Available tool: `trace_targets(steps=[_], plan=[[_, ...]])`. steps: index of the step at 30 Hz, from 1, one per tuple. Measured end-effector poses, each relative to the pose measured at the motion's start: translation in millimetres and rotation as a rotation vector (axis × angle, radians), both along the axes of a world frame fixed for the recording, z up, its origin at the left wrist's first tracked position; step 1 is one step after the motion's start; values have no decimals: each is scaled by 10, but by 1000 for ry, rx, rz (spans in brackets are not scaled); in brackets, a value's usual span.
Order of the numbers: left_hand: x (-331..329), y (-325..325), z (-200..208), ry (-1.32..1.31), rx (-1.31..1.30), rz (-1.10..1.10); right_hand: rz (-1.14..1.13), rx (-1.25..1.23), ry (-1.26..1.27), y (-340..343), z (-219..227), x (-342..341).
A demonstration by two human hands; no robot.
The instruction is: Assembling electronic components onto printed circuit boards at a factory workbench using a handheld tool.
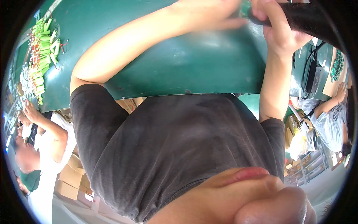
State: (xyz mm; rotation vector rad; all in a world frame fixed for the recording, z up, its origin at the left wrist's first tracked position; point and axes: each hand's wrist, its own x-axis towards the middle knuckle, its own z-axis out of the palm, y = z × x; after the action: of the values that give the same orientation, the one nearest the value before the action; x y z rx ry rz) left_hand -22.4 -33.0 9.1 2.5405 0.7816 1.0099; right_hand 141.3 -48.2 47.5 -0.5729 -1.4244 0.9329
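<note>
My left hand [212,13] reaches across the green table near the top edge of the view. Its fingers point toward my right hand and are smeared by motion, so I cannot tell whether they hold anything. My right hand [281,31] is closed round a thick black rod-like thing [309,16] that runs off to the upper right. The far end of this black thing is cut off by the rim of the view. A small dark, blurred patch lies between the two hands, too unclear to name.
The green table [167,67] curves below my forearms. Bright green cylinders with wires [46,48] lie in a row at the left. At the right are a black box with a cable [312,76] and small green parts [336,67]. People sit at both sides; cardboard boxes [71,177] stand lower left.
</note>
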Motion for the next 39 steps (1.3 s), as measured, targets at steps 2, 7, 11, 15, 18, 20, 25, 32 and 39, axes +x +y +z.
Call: trace_targets(steps=[2,7,11,15,18,20,25,32,39], plan=[[1,-1,-9,-10,0,2,25,7,11,2,-9,-12],[14,6,-21,-20,-7,-5,-13,-54,13,-29,23,-44],[-16,10,-39,-24,10,9,74,46,-16,31,-43,-3],[-73,-12,6,12,-54,32,56,-94,-54,21,-6,76],[49,13,-116,12,57,73,20,-45,39,8,-20,165],[53,-24,-72,44,100,129,73,-8,84,33,21,226],[-38,-8,-39,27,9,51,122,-54,122,68,81,176],[14,1,-33,12,18,22,8,34,15,23,39,75],[6,2,-56,-1,56,33,39,32,41,17,16,-4]])
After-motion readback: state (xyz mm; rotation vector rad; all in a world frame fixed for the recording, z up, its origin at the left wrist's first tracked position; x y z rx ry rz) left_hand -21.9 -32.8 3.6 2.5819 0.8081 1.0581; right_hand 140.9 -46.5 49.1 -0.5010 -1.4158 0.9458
